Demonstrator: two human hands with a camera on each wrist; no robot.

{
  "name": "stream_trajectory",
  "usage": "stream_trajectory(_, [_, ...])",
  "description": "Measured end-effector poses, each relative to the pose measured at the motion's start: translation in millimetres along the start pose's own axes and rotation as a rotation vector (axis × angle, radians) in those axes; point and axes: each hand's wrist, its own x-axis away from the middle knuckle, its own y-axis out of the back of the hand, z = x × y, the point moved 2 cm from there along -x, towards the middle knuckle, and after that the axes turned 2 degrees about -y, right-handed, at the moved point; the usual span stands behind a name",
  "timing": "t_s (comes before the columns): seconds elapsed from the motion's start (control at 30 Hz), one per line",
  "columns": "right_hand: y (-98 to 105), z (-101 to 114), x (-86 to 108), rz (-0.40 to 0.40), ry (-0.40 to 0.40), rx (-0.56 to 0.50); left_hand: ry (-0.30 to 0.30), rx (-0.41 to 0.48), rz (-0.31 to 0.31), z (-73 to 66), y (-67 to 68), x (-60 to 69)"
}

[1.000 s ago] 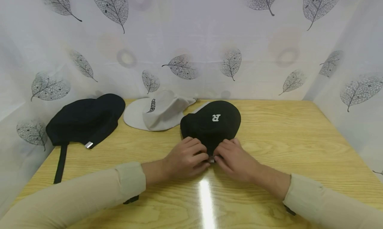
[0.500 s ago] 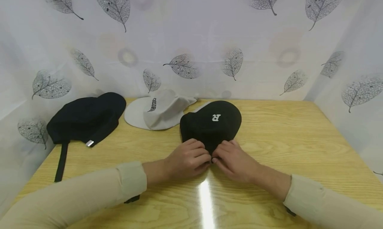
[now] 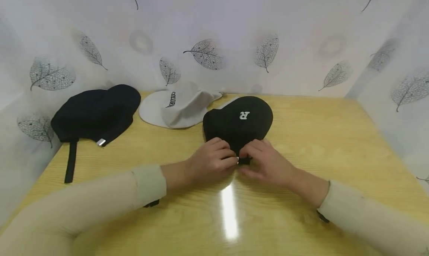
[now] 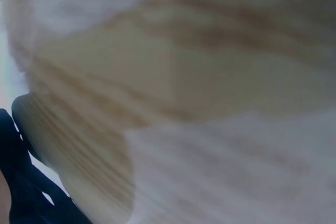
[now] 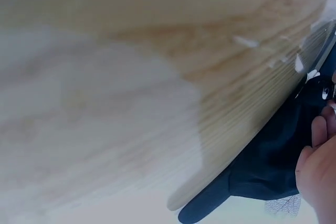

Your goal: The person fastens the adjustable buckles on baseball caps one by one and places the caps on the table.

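Note:
A black cap [image 3: 228, 124] with a white letter R lies on the wooden table, its strap side toward me. My left hand [image 3: 211, 159] pinches the small metal buckle [image 3: 238, 160] at the back of this cap. Close beside it, my right hand [image 3: 268, 161] has curled fingers at the short black strap [image 3: 245, 161], which shows between forefinger and thumb. In the right wrist view, my right hand [image 5: 320, 166] is against the black cap [image 5: 268, 156]. The left wrist view catches only dark cloth [image 4: 31, 182] at its lower left corner; the left fingertips are hidden there.
A light grey cap [image 3: 182, 107] with dark lettering lies behind, touching or nearly touching the R cap. To the left is another black cap [image 3: 95, 114], its strap [image 3: 70, 162] hanging loose. A leaf-patterned curtain [image 3: 234, 70] encloses the wooden table [image 3: 318, 137].
The head view has tilted down slightly. My right thumb and forefinger have spread a little, and the strap end now shows between them. My left hand keeps its hold at the buckle.

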Motion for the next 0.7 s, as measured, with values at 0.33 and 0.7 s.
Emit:
stream_trajectory(0.33, [0.4, -0.2, -3.6, -0.069, 0.078, 0.0, -0.015, -0.017, -0.034, 3.6, -0.1, -2.5])
stream_trajectory(0.7, [2.6, -2.4, -3.9, -0.074, 0.056, -0.049, -0.025, -0.026, -0.041, 4.1, -0.6, -4.5])
